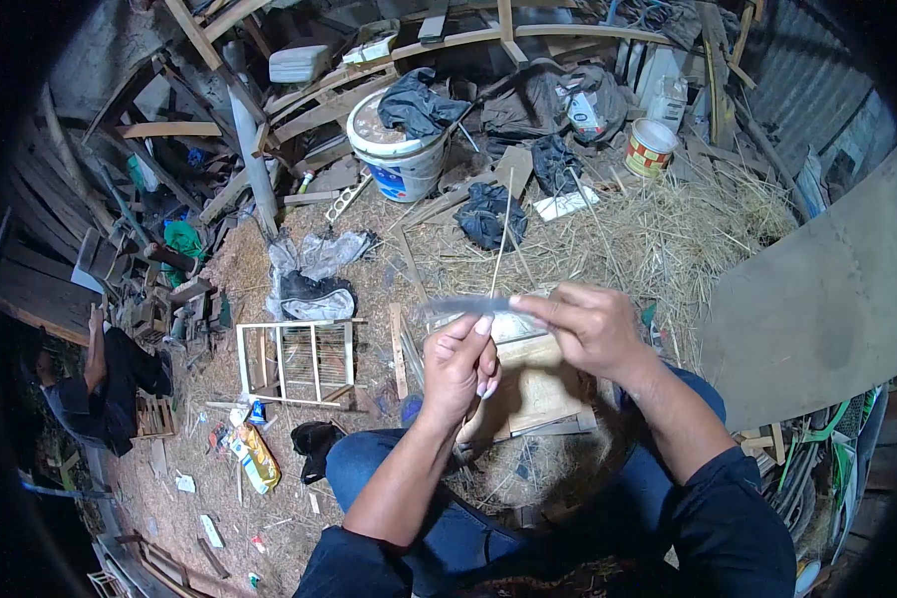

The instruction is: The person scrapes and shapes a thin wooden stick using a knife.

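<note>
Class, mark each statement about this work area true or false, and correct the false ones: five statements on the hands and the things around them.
1. The left hand holds a thin stick. True.
2. The right hand rests on a knee. False: it holds a blurred dark blade.
3. A black bag lies on the white bucket. True.
4. The slatted frame is right of both hands. False: it is left.
5. The red-and-yellow tub is right of the bucket. True.

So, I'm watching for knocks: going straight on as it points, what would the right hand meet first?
Beyond its blade, the right hand would probably meet the stick held in the left hand, though depth is unclear.
</note>
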`<state>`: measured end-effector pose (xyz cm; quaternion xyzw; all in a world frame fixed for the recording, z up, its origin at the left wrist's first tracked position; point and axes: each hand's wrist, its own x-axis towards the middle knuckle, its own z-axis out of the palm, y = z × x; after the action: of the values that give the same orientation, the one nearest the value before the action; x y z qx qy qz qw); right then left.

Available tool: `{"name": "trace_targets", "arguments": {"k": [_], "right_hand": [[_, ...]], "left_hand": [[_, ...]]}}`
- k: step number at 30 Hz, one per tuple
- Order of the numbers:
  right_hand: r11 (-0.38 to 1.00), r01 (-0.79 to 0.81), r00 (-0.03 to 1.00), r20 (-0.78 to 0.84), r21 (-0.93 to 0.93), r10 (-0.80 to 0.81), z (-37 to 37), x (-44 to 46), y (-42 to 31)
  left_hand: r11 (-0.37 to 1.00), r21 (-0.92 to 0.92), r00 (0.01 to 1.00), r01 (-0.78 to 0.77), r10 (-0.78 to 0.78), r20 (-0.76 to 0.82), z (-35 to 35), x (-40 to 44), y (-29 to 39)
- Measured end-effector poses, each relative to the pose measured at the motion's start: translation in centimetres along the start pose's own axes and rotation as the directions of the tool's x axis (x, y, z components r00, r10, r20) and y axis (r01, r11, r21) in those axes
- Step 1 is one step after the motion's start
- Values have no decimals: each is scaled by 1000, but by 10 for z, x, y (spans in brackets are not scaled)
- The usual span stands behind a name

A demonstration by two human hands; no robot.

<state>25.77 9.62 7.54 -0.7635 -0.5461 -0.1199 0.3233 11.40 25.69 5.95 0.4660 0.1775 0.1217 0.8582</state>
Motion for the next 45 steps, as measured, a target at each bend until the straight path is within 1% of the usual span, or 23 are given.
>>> {"name": "trace_targets", "arguments": {"k": [4,6,7,8,9,11,12,14,16,18,19,22,24,26,27,29,30,32,33,36,39,44,45], "right_hand": [[976,-201,977,-86,-79,194,-12,7,23],[980,-179,979,-80,81,186,-13,9,12],[953,-214,976,4,214,218,-8,5,8],[951,-222,974,5,216,226,-1,5,5],[906,-222,965,-50,361,256,6,6,1],[697,-429,885,114,575,451,-5,9,-7],[697,-432,884,116,572,452,-4,11,-6],[307,-529,748,263,791,609,3,16,-3],[259,-495,741,247,829,624,6,14,1],[-98,-484,687,447,869,573,6,12,5],[-8,-435,712,350,900,608,14,12,7],[24,-421,674,295,907,677,12,16,11],[99,-436,725,284,894,627,14,13,20],[643,-422,839,8,639,544,16,14,19],[643,-415,844,9,644,536,10,15,11],[821,-444,893,102,359,439,-7,12,-11],[823,-433,898,104,368,426,-6,8,-15],[949,-249,967,96,193,234,-3,2,-22],[973,-147,989,42,179,142,-1,2,-24],[982,-103,994,-7,160,105,6,-2,-21],[988,-111,994,5,110,111,3,0,-17],[987,-140,988,-62,76,145,-1,3,-11],[988,-143,990,10,61,143,-1,1,-17]], "left_hand": [[1000,29,999,-11,10,34,-4,-8,-2],[999,50,999,-18,16,38,-2,-7,-1],[999,35,999,-6,5,37,0,-7,1],[1000,21,999,11,-12,37,1,-7,3],[1000,21,999,21,-22,37,3,-7,5],[995,-55,993,78,-73,91,7,-7,9],[995,-58,993,80,-75,91,6,-7,9],[991,-54,981,125,-115,154,7,-7,9],[985,-44,972,167,-157,178,10,-7,8],[979,29,956,202,-204,213,14,-9,2],[979,14,957,203,-201,208,16,-8,-3],[983,32,965,180,-183,186,18,-8,-7],[987,33,966,159,-162,199,14,-10,-8],[991,35,969,131,-136,204,11,-9,-6],[995,-2,979,101,-100,180,11,-8,-6],[998,-47,989,52,-45,139,6,-5,-5],[998,-44,991,40,-34,128,7,-6,-2],[994,-100,997,47,-41,58,12,-6,4],[992,-124,996,14,-3,88,10,-5,3],[986,-161,995,35,-19,102,8,-5,2],[958,-255,984,132,-96,149,5,-6,3],[964,-232,981,131,-93,170,5,-10,2],[968,-217,982,125,-88,169,4,-9,3]]}}
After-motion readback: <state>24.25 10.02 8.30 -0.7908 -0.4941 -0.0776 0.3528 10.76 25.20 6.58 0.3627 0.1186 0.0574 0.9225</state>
